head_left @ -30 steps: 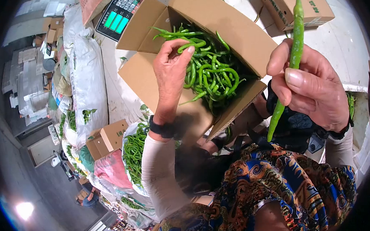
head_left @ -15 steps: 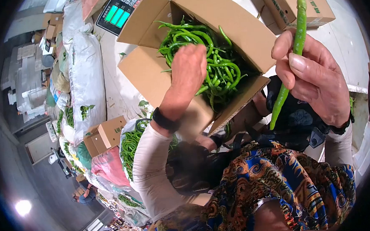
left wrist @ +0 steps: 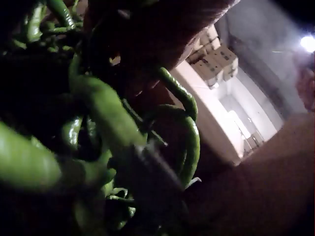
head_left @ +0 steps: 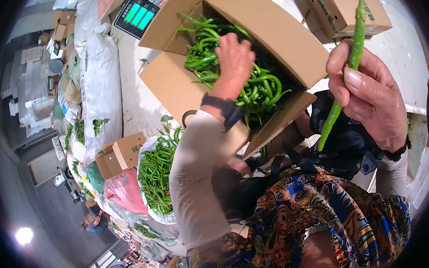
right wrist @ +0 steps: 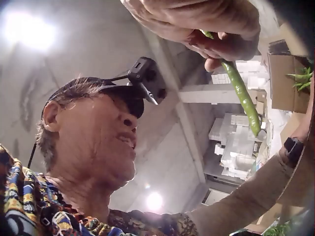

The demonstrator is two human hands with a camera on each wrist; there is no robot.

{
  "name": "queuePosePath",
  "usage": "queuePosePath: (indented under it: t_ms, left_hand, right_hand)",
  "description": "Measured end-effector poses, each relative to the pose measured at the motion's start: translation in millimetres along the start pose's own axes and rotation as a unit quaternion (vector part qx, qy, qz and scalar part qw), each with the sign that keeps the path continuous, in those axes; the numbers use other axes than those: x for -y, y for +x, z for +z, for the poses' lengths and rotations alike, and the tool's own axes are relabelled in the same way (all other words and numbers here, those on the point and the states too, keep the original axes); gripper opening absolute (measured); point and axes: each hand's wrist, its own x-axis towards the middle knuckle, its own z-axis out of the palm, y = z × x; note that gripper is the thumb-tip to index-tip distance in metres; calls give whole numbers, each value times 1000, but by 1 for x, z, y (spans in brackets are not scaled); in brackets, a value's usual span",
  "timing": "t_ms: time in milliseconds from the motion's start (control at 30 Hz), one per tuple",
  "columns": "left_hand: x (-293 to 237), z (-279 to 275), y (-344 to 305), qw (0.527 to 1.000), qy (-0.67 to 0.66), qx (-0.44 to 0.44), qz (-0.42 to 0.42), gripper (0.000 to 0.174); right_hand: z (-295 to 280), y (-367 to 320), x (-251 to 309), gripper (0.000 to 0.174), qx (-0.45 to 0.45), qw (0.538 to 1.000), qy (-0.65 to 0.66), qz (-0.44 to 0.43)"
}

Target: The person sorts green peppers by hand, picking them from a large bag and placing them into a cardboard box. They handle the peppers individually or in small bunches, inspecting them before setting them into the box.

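Note:
In the head view my right hand (head_left: 373,96) pinches one long green chili pepper (head_left: 355,56) between thumb and fingers, raised beside the box. The same green chili (right wrist: 241,93) shows in the right wrist view, pointing down from the fingers of my right hand (right wrist: 206,24). My left hand (head_left: 235,61) reaches into an open cardboard box (head_left: 164,81), back of the hand up, over a heap of green chilies (head_left: 203,43). Its fingertips are hidden among them, so I cannot tell whether they grip any. Close chilies (left wrist: 106,105) fill the dark left wrist view.
A scale with a lit display (head_left: 139,16) stands behind the box. A closed carton (head_left: 348,13) sits at the back right. At the left are a sack of green chilies (head_left: 156,177), a small open carton (head_left: 122,155) and a tall white sack (head_left: 100,86).
My left hand has moved right and farther into the box, over the chilies; one second ago it held a curled chili above them. My right hand keeps its chili, shifted slightly right.

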Motion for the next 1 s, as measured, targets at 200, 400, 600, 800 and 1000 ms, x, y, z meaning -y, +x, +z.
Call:
queuePosePath:
  t_ms: [200,400,600,800,1000]
  left_hand:
    - [20,-41,20,998,13,-55,22,37]
    - [52,9,16,987,68,105,-97,63]
    - [42,-23,15,996,9,63,-67,52]
    - [-2,-12,-4,979,40,196,33,47]
    - [2,-38,10,978,-59,199,-12,50]
  right_hand:
    - [-1,-8,6,27,13,1000,14,24]
    - [3,-6,7,27,25,999,25,33]
    - [0,-8,6,27,18,999,8,37]
    - [4,-1,3,28,20,1000,2,16]
    - [0,3,1,28,11,999,-31,-5]
